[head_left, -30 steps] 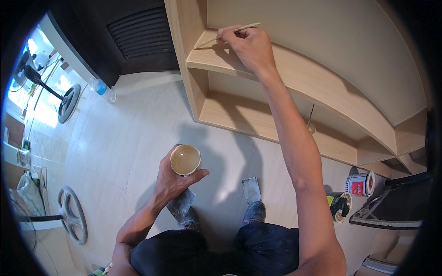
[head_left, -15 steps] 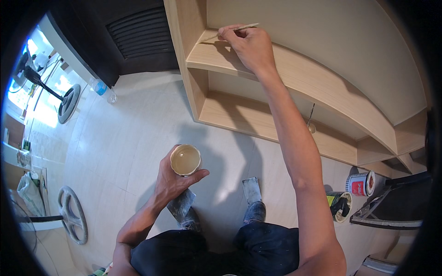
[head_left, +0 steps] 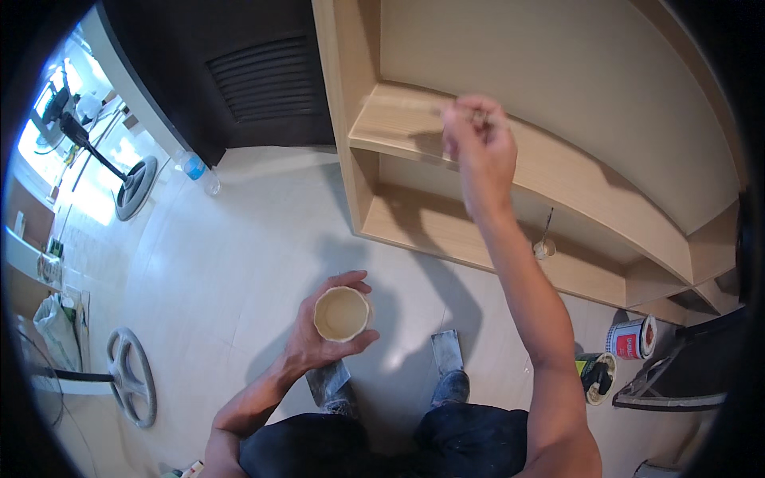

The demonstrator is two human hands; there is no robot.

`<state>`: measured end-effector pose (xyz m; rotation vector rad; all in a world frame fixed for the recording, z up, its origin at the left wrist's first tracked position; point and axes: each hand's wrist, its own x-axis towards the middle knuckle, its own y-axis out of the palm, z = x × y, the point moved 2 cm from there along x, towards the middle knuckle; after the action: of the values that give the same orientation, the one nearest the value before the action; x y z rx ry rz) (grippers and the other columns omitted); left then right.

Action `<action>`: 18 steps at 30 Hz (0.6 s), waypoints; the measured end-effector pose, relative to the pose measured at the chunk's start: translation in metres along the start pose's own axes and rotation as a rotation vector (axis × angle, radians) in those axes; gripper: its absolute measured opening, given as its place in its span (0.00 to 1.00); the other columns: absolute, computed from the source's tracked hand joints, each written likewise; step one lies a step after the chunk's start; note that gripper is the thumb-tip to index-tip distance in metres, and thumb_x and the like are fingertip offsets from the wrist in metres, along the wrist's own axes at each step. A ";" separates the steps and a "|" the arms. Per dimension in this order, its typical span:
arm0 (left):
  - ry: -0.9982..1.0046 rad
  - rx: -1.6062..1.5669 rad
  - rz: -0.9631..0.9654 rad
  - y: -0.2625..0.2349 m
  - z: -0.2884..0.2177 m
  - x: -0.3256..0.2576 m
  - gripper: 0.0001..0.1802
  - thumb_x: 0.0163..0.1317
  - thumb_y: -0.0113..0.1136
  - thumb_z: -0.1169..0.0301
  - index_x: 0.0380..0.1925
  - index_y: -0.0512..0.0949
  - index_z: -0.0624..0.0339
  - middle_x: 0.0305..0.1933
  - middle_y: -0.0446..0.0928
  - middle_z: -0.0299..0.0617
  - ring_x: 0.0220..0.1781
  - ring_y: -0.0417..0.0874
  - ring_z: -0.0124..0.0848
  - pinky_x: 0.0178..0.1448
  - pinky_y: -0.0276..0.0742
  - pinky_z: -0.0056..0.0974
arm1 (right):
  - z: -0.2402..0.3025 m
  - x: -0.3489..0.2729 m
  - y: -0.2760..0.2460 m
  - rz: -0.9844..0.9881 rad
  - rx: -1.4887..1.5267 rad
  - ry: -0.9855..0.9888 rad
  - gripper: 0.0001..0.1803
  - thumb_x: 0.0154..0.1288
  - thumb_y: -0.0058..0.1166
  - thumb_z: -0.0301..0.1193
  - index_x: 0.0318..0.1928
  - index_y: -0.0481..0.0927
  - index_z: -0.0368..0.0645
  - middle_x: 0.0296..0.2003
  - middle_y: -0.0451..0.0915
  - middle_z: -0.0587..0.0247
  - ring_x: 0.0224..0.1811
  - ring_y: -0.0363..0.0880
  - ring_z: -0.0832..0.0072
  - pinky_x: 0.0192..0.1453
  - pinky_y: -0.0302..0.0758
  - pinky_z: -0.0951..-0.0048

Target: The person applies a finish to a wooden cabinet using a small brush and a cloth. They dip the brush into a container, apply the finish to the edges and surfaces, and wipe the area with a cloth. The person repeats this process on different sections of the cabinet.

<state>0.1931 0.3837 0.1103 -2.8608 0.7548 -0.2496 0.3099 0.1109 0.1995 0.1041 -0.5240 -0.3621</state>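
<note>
My left hand [head_left: 307, 331] is closed around a pale cup [head_left: 323, 303] with a ragged rim, held upright above the floor. Inside the cup is a cream-coloured liquid. My right hand [head_left: 486, 155] is raised in front of the upper board [head_left: 574, 177] of a light wooden shelf unit, its fingers pinched on a thin brush [head_left: 480, 118]. Motion blurs the fingers and the brush, so its tip is hard to make out. The brush looks apart from the wood.
A small cup [head_left: 544, 249] with a stick in it rests on the lower shelf. Two paint cans [head_left: 632, 338] stand on the floor at right, near a dark frame [head_left: 677, 370]. A water bottle [head_left: 199, 173] stands by a dark louvred door [head_left: 263, 80]. Fan stands [head_left: 137, 188] are at left.
My right hand has drawn back with the brush from the upper shelf's left corner, toward me and to the right. My left hand and cup are slightly lower and further right in view, which has shifted too.
</note>
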 end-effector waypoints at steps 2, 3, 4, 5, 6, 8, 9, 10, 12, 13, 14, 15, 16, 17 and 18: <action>0.092 0.063 0.062 -0.002 -0.008 0.000 0.45 0.47 0.84 0.64 0.67 0.75 0.62 0.64 0.80 0.47 0.67 0.80 0.38 0.71 0.74 0.43 | -0.004 -0.055 0.005 0.172 0.153 0.109 0.14 0.67 0.71 0.31 0.48 0.81 0.42 0.39 0.86 0.66 0.37 0.80 0.83 0.41 0.76 0.77; 0.137 0.052 0.058 0.002 -0.010 0.005 0.47 0.47 0.83 0.63 0.68 0.73 0.62 0.67 0.77 0.49 0.70 0.77 0.39 0.73 0.72 0.44 | -0.006 -0.083 0.006 0.270 0.216 0.209 0.15 0.67 0.71 0.31 0.49 0.81 0.42 0.40 0.86 0.66 0.38 0.80 0.83 0.41 0.76 0.77; 0.159 0.053 0.056 0.004 -0.012 0.007 0.48 0.47 0.83 0.61 0.69 0.72 0.62 0.71 0.74 0.50 0.73 0.74 0.41 0.75 0.69 0.46 | -0.021 -0.108 0.008 0.309 0.317 0.382 0.14 0.69 0.70 0.31 0.50 0.81 0.43 0.41 0.86 0.66 0.40 0.80 0.82 0.44 0.76 0.76; 0.179 0.045 0.059 0.008 -0.014 0.006 0.49 0.46 0.82 0.60 0.70 0.71 0.62 0.74 0.71 0.52 0.76 0.70 0.42 0.76 0.67 0.47 | -0.029 -0.129 0.012 0.337 0.416 0.557 0.13 0.70 0.68 0.31 0.50 0.81 0.43 0.42 0.86 0.67 0.42 0.80 0.82 0.47 0.76 0.76; 0.179 0.040 0.034 0.010 -0.016 0.005 0.49 0.47 0.82 0.61 0.70 0.72 0.61 0.74 0.72 0.52 0.78 0.69 0.43 0.78 0.66 0.48 | -0.034 -0.144 0.015 0.284 0.516 0.683 0.12 0.71 0.66 0.31 0.51 0.80 0.43 0.42 0.85 0.66 0.44 0.81 0.81 0.48 0.77 0.76; 0.203 0.036 -0.017 0.012 -0.017 0.007 0.48 0.47 0.82 0.62 0.70 0.73 0.61 0.74 0.72 0.52 0.81 0.66 0.45 0.80 0.64 0.49 | -0.040 -0.159 0.022 0.171 0.722 0.896 0.11 0.74 0.63 0.31 0.52 0.80 0.43 0.43 0.84 0.66 0.47 0.82 0.79 0.51 0.79 0.77; 0.162 0.013 -0.051 0.013 -0.012 0.003 0.48 0.48 0.82 0.59 0.70 0.73 0.61 0.75 0.70 0.52 0.82 0.64 0.47 0.81 0.62 0.50 | -0.040 -0.163 0.024 0.176 0.758 0.916 0.11 0.74 0.62 0.31 0.52 0.80 0.43 0.43 0.84 0.66 0.47 0.82 0.79 0.51 0.79 0.76; 0.181 0.059 -0.073 0.008 -0.008 -0.004 0.48 0.48 0.82 0.58 0.70 0.73 0.61 0.76 0.69 0.52 0.82 0.64 0.48 0.81 0.62 0.51 | -0.039 -0.166 0.028 0.184 0.797 0.934 0.11 0.74 0.61 0.32 0.53 0.80 0.44 0.43 0.84 0.67 0.47 0.82 0.78 0.51 0.79 0.76; 0.250 0.126 -0.100 0.004 0.002 -0.002 0.48 0.48 0.81 0.56 0.70 0.73 0.61 0.77 0.68 0.51 0.81 0.64 0.49 0.80 0.61 0.51 | -0.050 -0.175 0.029 0.213 0.865 0.922 0.11 0.75 0.60 0.32 0.54 0.81 0.45 0.43 0.83 0.69 0.49 0.81 0.79 0.53 0.78 0.75; 0.243 0.096 -0.107 0.005 0.004 0.000 0.48 0.49 0.80 0.55 0.70 0.73 0.61 0.77 0.68 0.51 0.81 0.64 0.49 0.80 0.62 0.51 | -0.048 -0.183 0.033 0.238 0.827 0.931 0.11 0.75 0.60 0.33 0.53 0.81 0.46 0.43 0.82 0.69 0.50 0.80 0.79 0.54 0.78 0.75; 0.234 0.071 -0.108 0.008 0.001 0.003 0.48 0.50 0.80 0.54 0.69 0.73 0.61 0.77 0.68 0.51 0.81 0.65 0.49 0.80 0.62 0.51 | -0.043 -0.189 0.034 0.258 0.796 0.938 0.11 0.75 0.61 0.34 0.53 0.82 0.46 0.43 0.82 0.69 0.51 0.80 0.79 0.55 0.78 0.74; 0.204 0.032 -0.119 0.009 0.002 0.004 0.47 0.50 0.79 0.53 0.69 0.73 0.61 0.76 0.68 0.50 0.80 0.66 0.49 0.79 0.62 0.51 | -0.038 -0.193 0.034 0.267 0.783 0.929 0.13 0.74 0.62 0.36 0.53 0.82 0.45 0.45 0.83 0.67 0.52 0.79 0.78 0.56 0.77 0.72; 0.176 -0.003 -0.134 0.010 0.003 0.004 0.47 0.51 0.79 0.52 0.69 0.74 0.61 0.75 0.69 0.50 0.79 0.66 0.48 0.79 0.63 0.51 | -0.034 -0.196 0.032 0.278 0.772 0.918 0.14 0.73 0.63 0.38 0.52 0.82 0.45 0.46 0.83 0.66 0.52 0.79 0.77 0.57 0.76 0.70; 0.131 -0.058 -0.156 0.009 0.008 -0.001 0.46 0.51 0.78 0.52 0.68 0.74 0.62 0.74 0.70 0.50 0.78 0.68 0.48 0.78 0.63 0.51 | -0.033 -0.198 0.026 0.286 0.748 0.903 0.16 0.72 0.65 0.40 0.52 0.82 0.44 0.47 0.83 0.64 0.52 0.79 0.76 0.58 0.75 0.68; 0.083 -0.112 -0.177 0.005 0.015 -0.006 0.46 0.52 0.78 0.52 0.68 0.74 0.62 0.73 0.71 0.51 0.77 0.69 0.47 0.77 0.64 0.50 | -0.035 -0.199 0.017 0.368 0.548 0.772 0.17 0.73 0.64 0.41 0.52 0.82 0.43 0.46 0.83 0.66 0.52 0.79 0.75 0.58 0.76 0.68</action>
<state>0.1883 0.3838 0.0941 -3.0442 0.5455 -0.3618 0.1728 0.1995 0.0791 0.6401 0.1422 0.2002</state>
